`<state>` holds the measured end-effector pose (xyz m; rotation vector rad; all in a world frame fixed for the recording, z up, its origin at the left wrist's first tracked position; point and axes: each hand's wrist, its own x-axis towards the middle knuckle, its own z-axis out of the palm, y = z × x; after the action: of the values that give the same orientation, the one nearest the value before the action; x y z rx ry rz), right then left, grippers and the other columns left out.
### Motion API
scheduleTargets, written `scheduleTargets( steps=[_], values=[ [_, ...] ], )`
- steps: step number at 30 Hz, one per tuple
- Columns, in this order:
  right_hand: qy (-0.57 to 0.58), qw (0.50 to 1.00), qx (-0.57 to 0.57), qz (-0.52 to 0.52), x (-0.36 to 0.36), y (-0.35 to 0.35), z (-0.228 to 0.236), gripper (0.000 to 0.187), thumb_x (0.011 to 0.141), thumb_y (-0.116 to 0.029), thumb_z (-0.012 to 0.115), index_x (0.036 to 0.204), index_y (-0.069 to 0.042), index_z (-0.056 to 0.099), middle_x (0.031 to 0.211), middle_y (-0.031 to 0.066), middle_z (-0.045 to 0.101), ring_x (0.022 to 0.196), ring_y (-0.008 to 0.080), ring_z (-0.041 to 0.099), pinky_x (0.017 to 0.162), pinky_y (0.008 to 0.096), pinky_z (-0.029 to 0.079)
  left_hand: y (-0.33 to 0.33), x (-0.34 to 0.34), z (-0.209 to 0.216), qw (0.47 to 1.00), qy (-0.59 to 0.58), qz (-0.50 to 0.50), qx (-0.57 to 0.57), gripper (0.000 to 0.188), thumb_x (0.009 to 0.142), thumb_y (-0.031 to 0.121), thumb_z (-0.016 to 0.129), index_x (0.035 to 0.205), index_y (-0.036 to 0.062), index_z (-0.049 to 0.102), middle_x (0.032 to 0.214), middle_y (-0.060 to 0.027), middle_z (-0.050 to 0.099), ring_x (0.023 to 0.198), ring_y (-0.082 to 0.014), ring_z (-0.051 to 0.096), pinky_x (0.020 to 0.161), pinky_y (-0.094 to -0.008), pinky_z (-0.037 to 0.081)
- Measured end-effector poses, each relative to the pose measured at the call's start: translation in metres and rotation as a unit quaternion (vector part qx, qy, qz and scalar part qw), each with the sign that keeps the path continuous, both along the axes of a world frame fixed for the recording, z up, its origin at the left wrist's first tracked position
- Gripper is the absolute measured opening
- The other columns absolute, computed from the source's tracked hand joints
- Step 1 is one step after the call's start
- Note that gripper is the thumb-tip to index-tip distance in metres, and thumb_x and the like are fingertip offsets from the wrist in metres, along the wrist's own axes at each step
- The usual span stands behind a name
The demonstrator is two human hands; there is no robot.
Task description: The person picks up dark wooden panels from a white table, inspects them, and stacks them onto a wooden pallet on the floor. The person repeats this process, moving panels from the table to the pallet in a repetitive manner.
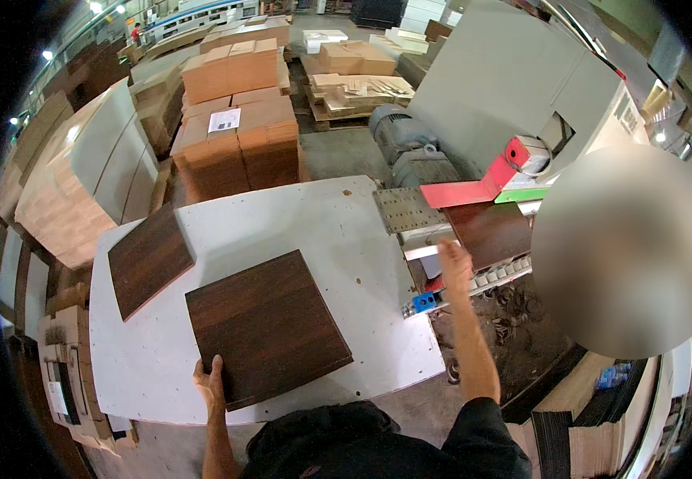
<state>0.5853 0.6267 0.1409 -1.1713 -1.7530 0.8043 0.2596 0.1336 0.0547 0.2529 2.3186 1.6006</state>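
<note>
My left hand [212, 383] grips the near left corner of a dark brown wood-grain panel [270, 327], its thumb along the edge. That panel lies tilted on a white table [386, 355]. A second dark panel [150, 259] rests flat at the table's far left. My right hand [455, 265] is raised over the machine's feed end, beside a third dark panel [493, 231] that sits partly under a red guard [465, 194]. The right fingers are small and smeared, so their grip does not show. A chain conveyor track [489, 278] with a blue end block [423, 302] runs below that hand.
A large grey machine housing [481, 88] and a motor [402, 132] stand beyond the table's right side. Stacked cardboard boxes [238, 144] and white-faced boards [94, 160] rise behind and left. Near right are more stacked boards [577, 431]. A blurred patch hides the right side.
</note>
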Motion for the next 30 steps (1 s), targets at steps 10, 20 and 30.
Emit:
scheduleTargets(
  steps=[10,20,30],
  values=[
    [-0.462,0.862,0.042,-0.205,0.089,0.176,0.0,0.049,0.09,-0.042,0.065,0.117,-0.001,0.066,0.11,0.0205,0.069,0.098,0.0386,0.065,0.087,0.0471,0.052,-0.019,0.007,-0.001,0.997,-0.009,0.071,0.015,0.047,0.089,0.032,0.07,0.109,-0.0093,0.064,0.09,-0.0124,0.068,0.08,-0.0202,0.06,0.073,-0.0357,0.05],
    [-0.267,0.963,-0.035,-0.011,0.139,0.157,0.016,0.064,0.093,-0.05,0.059,0.13,0.001,0.059,0.126,0.0157,0.062,0.113,0.0264,0.058,0.098,0.0405,0.046,0.011,0.002,0.02,0.984,0.005,0.072,-0.16,0.062,0.083,0.049,0.072,0.114,-0.0042,0.068,0.094,-0.0196,0.072,0.084,-0.0295,0.071,0.078,-0.0408,0.056],
    [-0.352,0.919,-0.16,0.076,0.019,0.005,0.031,0.072,0.095,-0.065,0.044,0.134,-0.005,0.057,0.134,0.0204,0.058,0.127,0.0412,0.049,0.109,0.0463,0.035,-0.002,-0.009,-0.01,0.984,0.026,0.057,-0.168,0.071,0.083,0.062,0.066,0.113,-0.0025,0.068,0.103,-0.0254,0.069,0.101,-0.0383,0.066,0.09,-0.0462,0.052]
  ],
)
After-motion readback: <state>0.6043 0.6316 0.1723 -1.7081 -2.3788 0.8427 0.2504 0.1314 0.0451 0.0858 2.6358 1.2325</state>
